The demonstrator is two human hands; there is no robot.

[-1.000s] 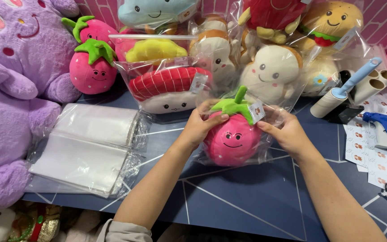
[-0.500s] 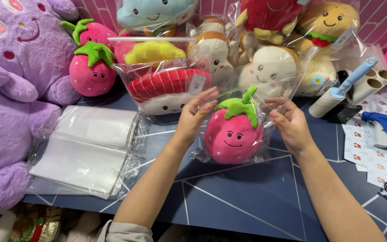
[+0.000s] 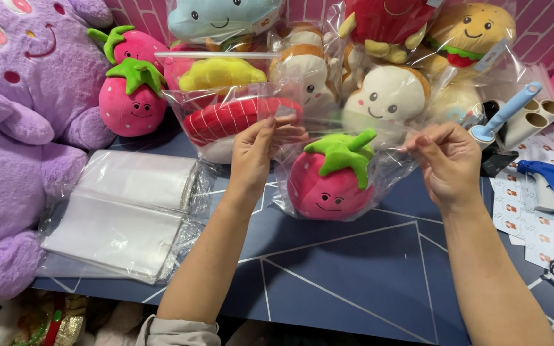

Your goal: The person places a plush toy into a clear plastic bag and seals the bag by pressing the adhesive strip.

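- We could not make out the edges of the clear bag [image 3: 389, 168] well; it showed mostly as glare around the strawberry toy [image 3: 328, 182], and the toy's lower part blurred into the plastic.
- Behind the strawberry toy, the pile of bagged plush toys [image 3: 379, 96] overlapped, several cut off by the top of the view.
- Left of the strawberry toy lay a stack of empty bags [image 3: 123, 214]; a large purple plush [image 3: 20, 122] stood further left, cut off at the edge.
- Compared with a second ago, our hands had lifted off the strawberry toy and moved apart, stretching the bag's mouth.
- Our left hand [image 3: 254, 154] pinched the bag's top edge up and left of the strawberry toy; our right hand [image 3: 450, 163] pinched it to the right.
- The strawberry toy sat inside the bag on the dark table [image 3: 354, 275], between and just below both pinches.
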